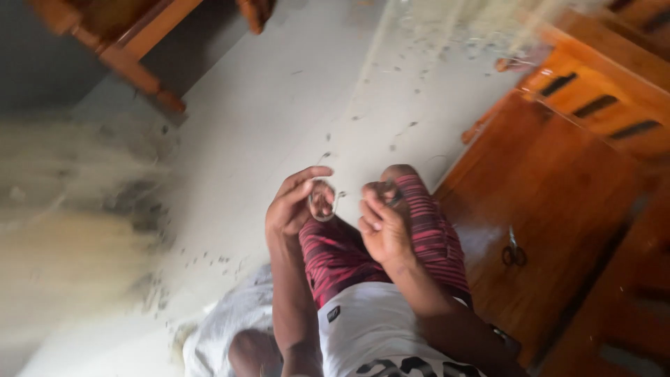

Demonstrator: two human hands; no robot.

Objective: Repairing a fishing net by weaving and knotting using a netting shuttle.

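My left hand point(293, 202) is raised over my knee, its fingers curled around a small pale oval object point(322, 201) with a thin line or strand looped about it. My right hand point(382, 220) sits close beside it, fingers pinched on a small dark piece point(392, 197) near the same strand. Both hands hover above my leg in red and black striped shorts point(419, 230). The picture is blurred by motion, so I cannot tell exactly what the small pieces are.
A pale heap of fine net or fibre point(77, 230) lies on the light floor point(279, 105) at the left. A wooden bench or table point(551, 202) with a pair of scissors point(514, 253) on it stands at the right. Wooden chair legs point(132, 63) show at the top left.
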